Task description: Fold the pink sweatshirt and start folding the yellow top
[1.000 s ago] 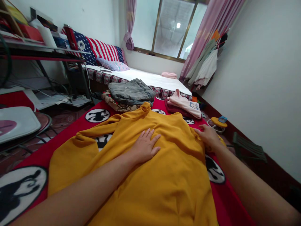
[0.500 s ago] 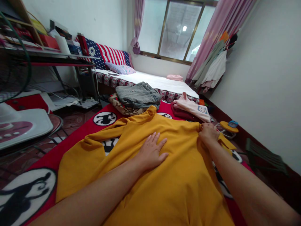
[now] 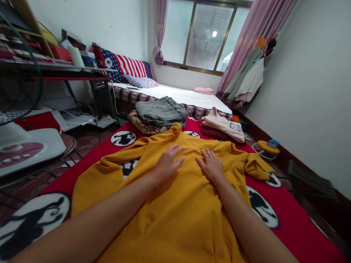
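we have the mustard-yellow top (image 3: 170, 226) laid out along the middle of the red blanket (image 3: 296, 230), its collar towards the far edge, one sleeve bent near the left edge and the other bunched near the right. our right hand (image 3: 212, 166) rests on its chest, fingers spread; our left hand (image 3: 168, 162) is open beside it, slightly blurred, and we cannot tell whether it touches the fabric. near the far edge we see a grey denim garment (image 3: 161, 111) on a patterned cloth (image 3: 149, 126) and, towards the far right corner, a pale pink garment (image 3: 222, 122).
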`<state>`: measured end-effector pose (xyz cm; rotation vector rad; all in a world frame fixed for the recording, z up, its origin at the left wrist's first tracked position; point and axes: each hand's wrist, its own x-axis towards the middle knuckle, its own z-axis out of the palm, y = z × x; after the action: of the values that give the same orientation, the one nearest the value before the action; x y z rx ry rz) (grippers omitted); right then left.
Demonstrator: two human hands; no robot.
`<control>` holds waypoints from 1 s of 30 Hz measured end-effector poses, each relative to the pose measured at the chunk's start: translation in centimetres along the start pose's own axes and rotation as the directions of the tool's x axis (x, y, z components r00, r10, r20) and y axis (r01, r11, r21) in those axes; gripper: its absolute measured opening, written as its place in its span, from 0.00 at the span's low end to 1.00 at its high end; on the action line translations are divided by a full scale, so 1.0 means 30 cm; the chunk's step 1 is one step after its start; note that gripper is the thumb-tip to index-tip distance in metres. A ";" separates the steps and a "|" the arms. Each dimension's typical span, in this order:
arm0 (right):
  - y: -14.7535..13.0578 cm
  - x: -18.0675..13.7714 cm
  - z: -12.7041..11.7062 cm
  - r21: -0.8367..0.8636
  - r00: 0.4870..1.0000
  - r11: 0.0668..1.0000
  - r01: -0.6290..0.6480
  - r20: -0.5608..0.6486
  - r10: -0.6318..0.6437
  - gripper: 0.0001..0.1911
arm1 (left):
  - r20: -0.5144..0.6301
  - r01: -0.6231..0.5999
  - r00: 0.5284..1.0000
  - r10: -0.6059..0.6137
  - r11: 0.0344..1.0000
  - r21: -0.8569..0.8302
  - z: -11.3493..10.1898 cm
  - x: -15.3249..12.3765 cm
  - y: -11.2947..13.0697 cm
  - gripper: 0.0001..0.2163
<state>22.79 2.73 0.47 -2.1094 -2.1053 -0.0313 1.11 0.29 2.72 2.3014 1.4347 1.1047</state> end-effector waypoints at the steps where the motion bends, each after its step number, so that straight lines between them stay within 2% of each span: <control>1: 0.001 0.002 -0.003 0.002 1.000 1.000 0.001 -0.006 -0.001 0.31 | -0.054 0.018 0.998 -0.017 1.000 0.017 -0.042 0.034 -0.025 0.17; 4: -0.004 0.002 -0.006 0.002 1.000 1.000 0.001 -0.027 -0.001 0.31 | -0.212 0.098 0.974 -0.079 0.992 0.083 -0.171 0.140 -0.142 0.18; 6: -0.009 -0.001 -0.003 -0.002 0.999 1.000 0.000 -0.039 0.000 0.31 | -0.250 0.131 0.965 -0.074 0.966 0.221 -0.230 0.197 -0.237 0.19; 7: -0.011 -0.002 -0.002 -0.004 0.999 1.000 -0.001 -0.042 0.001 0.31 | -0.207 0.111 0.977 -0.047 0.943 0.313 -0.248 0.219 -0.283 0.19; 9: -0.013 -0.004 0.000 -0.006 0.999 1.000 -0.006 -0.046 0.006 0.30 | -0.041 -0.010 0.999 0.035 0.875 0.483 -0.261 0.251 -0.359 0.19; 11: -0.014 -0.004 0.000 -0.003 0.999 1.000 -0.009 -0.045 0.009 0.30 | 0.160 -0.178 0.982 0.105 0.813 0.555 -0.254 0.278 -0.411 0.20; 13: -0.013 -0.003 0.000 0.002 0.999 1.000 -0.009 -0.042 0.009 0.29 | 0.325 -0.322 0.932 0.160 0.775 0.543 -0.239 0.306 -0.446 0.20; 16: -0.009 -0.001 0.002 0.003 0.999 1.000 -0.007 -0.038 0.007 0.29 | 0.462 -0.458 0.854 0.240 0.769 0.447 -0.211 0.354 -0.485 0.21; 18: -0.005 0.001 0.007 0.000 0.999 1.000 -0.005 -0.036 0.005 0.29 | 0.471 -0.485 0.836 0.280 0.778 0.398 -0.194 0.382 -0.510 0.22; 20: -0.002 0.001 0.013 -0.002 0.999 1.000 0.000 -0.035 0.000 0.29 | 0.450 -0.474 0.845 0.288 0.793 0.382 -0.180 0.402 -0.533 0.23; 26: -0.001 -0.003 0.017 -0.025 1.000 1.000 0.000 -0.019 -0.001 0.30 | 0.434 -0.362 0.888 0.154 0.815 0.452 -0.159 0.430 -0.555 0.25; 30: -0.003 -0.005 0.015 -0.024 1.000 1.000 -0.003 -0.017 0.002 0.30 | 0.374 -0.314 0.918 0.131 0.816 0.485 -0.137 0.455 -0.539 0.25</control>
<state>22.65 2.64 0.01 -2.1175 -2.1033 -0.0734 -9.43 19.08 3.56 2.9293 1.4996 0.3343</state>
